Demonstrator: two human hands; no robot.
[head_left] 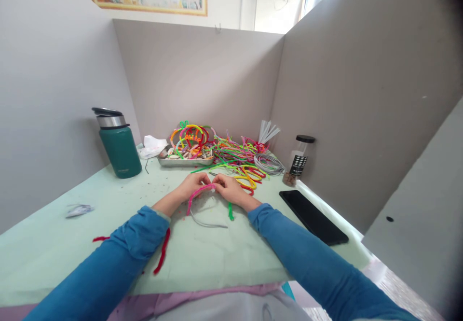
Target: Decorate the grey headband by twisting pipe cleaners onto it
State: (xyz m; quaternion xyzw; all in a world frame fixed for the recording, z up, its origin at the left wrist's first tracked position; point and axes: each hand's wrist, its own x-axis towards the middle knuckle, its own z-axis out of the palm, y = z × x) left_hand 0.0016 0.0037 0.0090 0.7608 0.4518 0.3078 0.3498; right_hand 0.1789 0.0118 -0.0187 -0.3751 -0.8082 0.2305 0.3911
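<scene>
Between my two hands a pink pipe cleaner [197, 193] curves down to the left. My left hand [194, 185] and my right hand [227, 188] pinch it close together near its upper end. A thin grey wire [208, 225] trails from below the pipe cleaner over the table. Just under my right wrist lies a short green pipe cleaner piece [230, 211]. A red pipe cleaner [162, 253] sticks out beside my left forearm. Partly behind my hands, the tip of a metal tool shows; its kind is unclear.
A metal tray [186, 162] holds colourful pipe cleaner rings [191, 137]. Right of it lie loose pipe cleaners [237, 151] and a coil of grey wire [269, 164]. A green bottle [120, 149], a clear jar [297, 164] and a black phone [313, 217] flank my arms. Grey partitions [202, 75] enclose the table.
</scene>
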